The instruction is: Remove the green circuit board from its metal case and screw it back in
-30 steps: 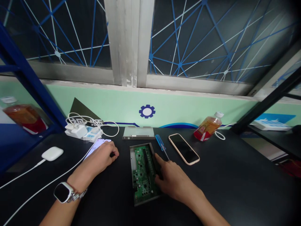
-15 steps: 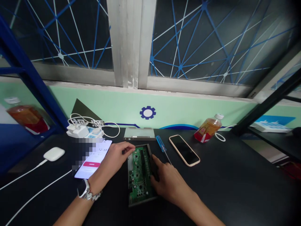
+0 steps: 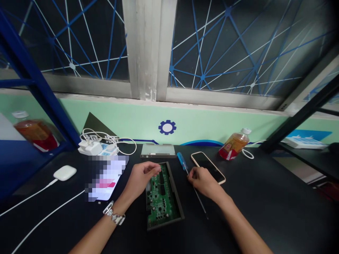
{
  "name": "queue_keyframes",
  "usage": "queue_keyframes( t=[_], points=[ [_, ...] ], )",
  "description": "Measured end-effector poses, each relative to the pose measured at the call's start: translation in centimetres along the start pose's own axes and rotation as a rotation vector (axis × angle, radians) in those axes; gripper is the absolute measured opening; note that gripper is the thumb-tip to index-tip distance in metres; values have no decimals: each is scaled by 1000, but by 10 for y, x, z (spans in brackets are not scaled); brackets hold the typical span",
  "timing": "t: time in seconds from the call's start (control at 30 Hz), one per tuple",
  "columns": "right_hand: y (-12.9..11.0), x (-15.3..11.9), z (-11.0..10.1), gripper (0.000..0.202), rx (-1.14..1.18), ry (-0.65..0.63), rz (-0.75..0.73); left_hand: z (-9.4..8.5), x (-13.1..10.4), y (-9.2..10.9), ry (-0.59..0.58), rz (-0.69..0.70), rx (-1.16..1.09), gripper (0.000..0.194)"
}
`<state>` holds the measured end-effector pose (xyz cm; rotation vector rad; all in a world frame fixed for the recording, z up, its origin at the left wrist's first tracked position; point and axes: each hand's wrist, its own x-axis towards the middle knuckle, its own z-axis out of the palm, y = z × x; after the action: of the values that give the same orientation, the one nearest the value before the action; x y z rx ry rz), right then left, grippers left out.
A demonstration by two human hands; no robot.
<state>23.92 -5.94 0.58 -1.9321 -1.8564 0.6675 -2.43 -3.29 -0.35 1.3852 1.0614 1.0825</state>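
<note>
A green circuit board (image 3: 159,201) lies in a shallow dark metal tray (image 3: 178,201) at the middle of the table. My left hand (image 3: 145,176) is over the tray's upper left part, thumb and fingertips pinched together; whatever they hold is too small to make out. To the right of the tray, my right hand (image 3: 202,180) has its fingers closed at the shaft of a screwdriver with a blue handle (image 3: 181,161). The screwdriver lies slanted, its tip pointing toward the near side.
A phone in a pale case (image 3: 208,165) lies beyond my right hand, with a drink bottle (image 3: 234,144) behind it. A lit phone (image 3: 109,180), a power strip (image 3: 97,148) and a white charger (image 3: 65,173) are at left. A metal plate (image 3: 158,150) stands behind the tray.
My right hand has left the tray's right edge and moved right, onto the screwdriver shaft. My left hand has shifted slightly right over the board, still pinched.
</note>
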Motion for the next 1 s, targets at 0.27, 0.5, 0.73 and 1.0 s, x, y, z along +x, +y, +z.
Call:
queue_keyframes(
  t=[0.27,0.5,0.73,1.0],
  points=[
    [-33,-11,-18,33,919,33,-164,2,-5,2,33,-144,-339,29],
    [-46,-14,1,31,1136,228,-281,7,-4,-2,16,-238,-543,29],
    [-47,-14,4,29,1169,283,-275,6,-3,-6,-23,-273,-629,23],
    [-44,-13,6,24,1189,305,-291,7,-5,-3,-31,-272,-651,22]
  ],
)
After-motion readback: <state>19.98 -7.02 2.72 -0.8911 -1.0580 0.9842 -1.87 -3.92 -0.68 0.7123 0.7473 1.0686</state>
